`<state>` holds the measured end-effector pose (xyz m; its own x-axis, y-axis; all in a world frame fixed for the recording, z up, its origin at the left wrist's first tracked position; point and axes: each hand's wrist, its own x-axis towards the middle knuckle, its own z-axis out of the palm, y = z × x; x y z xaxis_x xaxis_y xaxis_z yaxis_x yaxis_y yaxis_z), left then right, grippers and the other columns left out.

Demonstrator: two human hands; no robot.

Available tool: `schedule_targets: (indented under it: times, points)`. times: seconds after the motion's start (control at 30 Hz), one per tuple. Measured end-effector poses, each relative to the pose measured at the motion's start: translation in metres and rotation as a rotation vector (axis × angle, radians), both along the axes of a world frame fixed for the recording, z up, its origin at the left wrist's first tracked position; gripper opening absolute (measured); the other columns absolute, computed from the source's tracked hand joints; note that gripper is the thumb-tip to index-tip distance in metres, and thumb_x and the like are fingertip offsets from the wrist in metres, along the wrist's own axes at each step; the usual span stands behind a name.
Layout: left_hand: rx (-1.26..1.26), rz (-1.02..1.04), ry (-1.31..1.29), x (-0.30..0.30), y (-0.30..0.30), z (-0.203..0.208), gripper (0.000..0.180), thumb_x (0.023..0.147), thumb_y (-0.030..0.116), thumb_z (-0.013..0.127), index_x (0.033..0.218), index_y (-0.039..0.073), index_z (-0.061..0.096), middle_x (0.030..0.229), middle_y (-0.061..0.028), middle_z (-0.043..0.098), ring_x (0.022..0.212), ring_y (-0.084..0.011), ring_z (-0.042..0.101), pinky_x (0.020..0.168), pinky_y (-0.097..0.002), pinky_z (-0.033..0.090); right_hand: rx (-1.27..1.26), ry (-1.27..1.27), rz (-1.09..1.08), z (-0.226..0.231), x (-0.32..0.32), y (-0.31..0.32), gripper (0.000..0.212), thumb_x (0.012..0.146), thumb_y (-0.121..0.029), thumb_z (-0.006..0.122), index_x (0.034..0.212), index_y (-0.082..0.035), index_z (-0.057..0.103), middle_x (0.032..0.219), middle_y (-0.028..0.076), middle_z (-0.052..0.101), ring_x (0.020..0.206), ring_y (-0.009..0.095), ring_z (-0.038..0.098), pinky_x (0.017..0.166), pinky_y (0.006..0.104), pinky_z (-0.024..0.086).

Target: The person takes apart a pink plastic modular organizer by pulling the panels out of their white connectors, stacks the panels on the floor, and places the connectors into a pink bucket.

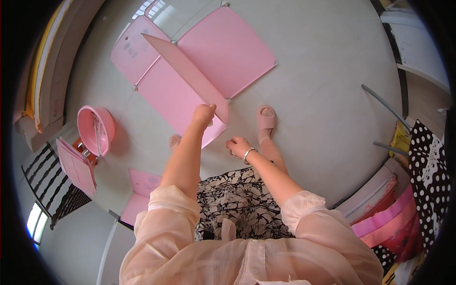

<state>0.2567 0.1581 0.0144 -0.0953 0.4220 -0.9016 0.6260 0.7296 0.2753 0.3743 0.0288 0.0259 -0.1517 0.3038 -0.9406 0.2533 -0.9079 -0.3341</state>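
Pink panel (190, 76) stands upright in left hand's (204, 114) grip; right hand (237, 146) hovers below.

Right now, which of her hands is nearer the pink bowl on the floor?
Left. The left hand grips the upright pink panel, nearer the pink bowl; the right hand hovers farther right.

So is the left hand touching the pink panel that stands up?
Touching. The head view shows the left hand gripping the near lower corner of the upright pink panel, fingers wrapped over its edge. The right hand is apart from it.
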Motion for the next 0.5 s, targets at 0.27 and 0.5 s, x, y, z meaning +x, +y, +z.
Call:
schedule_targets:
  times: [0.27,0.5]
  points:
    - [-0.039,0.137,0.044,-0.050,-0.017,-0.001,0.031,0.068,0.024,0.048,0.064,-0.006,0.056,0.062,-0.0165,0.056,0.059,-0.0248,0.054,0.058,-0.0335,0.041,-0.034,-0.149,-0.099,0.032,0.074,0.003,0.020,0.077,-0.024,0.047,0.074,-0.005,0.052,0.056,0.001,0.050,0.042,0.007,0.041,0.033,0.0204,0.029]
    - [-0.062,0.103,0.058,-0.048,-0.029,-0.007,0.033,0.068,0.023,0.046,0.068,-0.008,0.057,0.068,-0.0217,0.057,0.068,-0.0299,0.056,0.065,-0.0343,0.042,-0.135,-0.335,-0.232,0.076,0.142,0.033,0.015,0.074,-0.019,0.046,0.073,-0.004,0.051,0.056,0.003,0.049,0.038,0.008,0.036,0.032,0.0205,0.025]
